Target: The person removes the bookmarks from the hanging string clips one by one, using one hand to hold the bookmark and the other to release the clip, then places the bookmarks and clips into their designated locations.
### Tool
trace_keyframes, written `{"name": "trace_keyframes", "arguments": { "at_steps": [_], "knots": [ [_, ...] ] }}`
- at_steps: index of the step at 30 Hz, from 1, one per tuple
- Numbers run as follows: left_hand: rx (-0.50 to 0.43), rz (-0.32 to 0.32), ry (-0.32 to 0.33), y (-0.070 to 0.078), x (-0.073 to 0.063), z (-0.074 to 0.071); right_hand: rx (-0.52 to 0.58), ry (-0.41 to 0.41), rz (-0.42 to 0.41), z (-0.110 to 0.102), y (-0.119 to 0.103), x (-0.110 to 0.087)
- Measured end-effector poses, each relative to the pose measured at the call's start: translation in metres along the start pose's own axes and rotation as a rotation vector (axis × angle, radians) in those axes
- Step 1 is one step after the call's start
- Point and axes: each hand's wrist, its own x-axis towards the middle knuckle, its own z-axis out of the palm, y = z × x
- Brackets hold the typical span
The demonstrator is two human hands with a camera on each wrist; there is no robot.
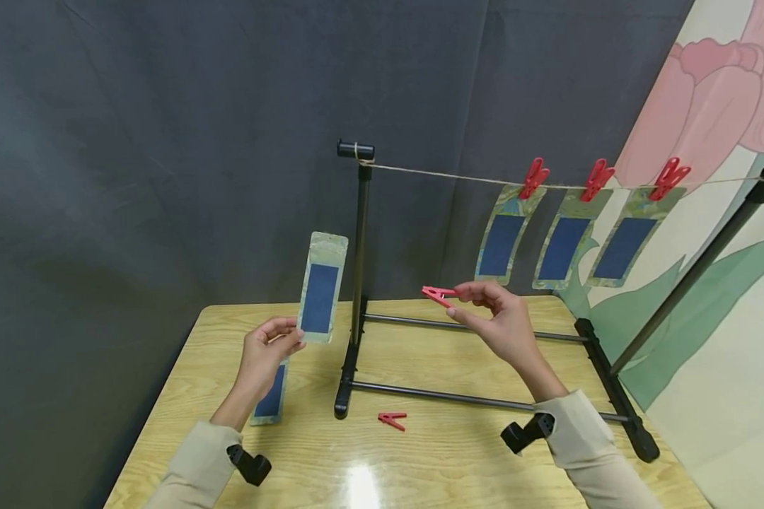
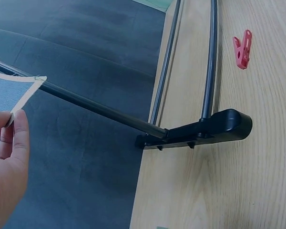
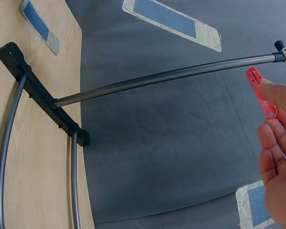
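Note:
My left hand pinches the lower left corner of an upright card with a blue rectangle and a pale patterned border. In the left wrist view, thumb and fingers grip that card near its edge. My right hand holds a red clothespin between thumb and fingertips, below the string and apart from it. The right wrist view shows this clothespin too. Below my left hand, another blue card lies on the table, partly hidden by the hand. A loose red clothespin lies near the front.
The string runs between two posts of a black stand on the wooden table. Three similar cards hang from its right part, each under a red clothespin. A dark curtain and a painted wall stand behind.

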Motion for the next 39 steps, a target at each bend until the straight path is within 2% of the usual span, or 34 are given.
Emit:
{"name": "trace_keyframes", "arguments": {
  "at_steps": [6,12,17,22,30,39],
  "knots": [
    [0.032,-0.007,0.012,-0.003,-0.002,-0.005,-0.011,-0.006,0.006,0.002,0.002,-0.004],
    [0.019,-0.004,0.013,-0.007,-0.006,-0.01,-0.039,-0.029,0.021,0.004,0.005,-0.009],
    [-0.003,-0.003,0.035,-0.009,-0.007,-0.013,-0.016,-0.037,0.032,0.007,0.01,-0.014],
    [-0.009,-0.023,0.064,-0.012,-0.01,-0.017,0.025,-0.041,0.049,0.011,0.016,-0.019],
    [-0.02,-0.043,0.072,-0.018,-0.016,-0.027,0.056,-0.034,0.075,0.017,0.023,-0.026],
    [-0.007,-0.076,0.117,-0.026,-0.021,-0.036,0.037,-0.032,0.136,0.021,0.032,-0.036]
  ]
}}
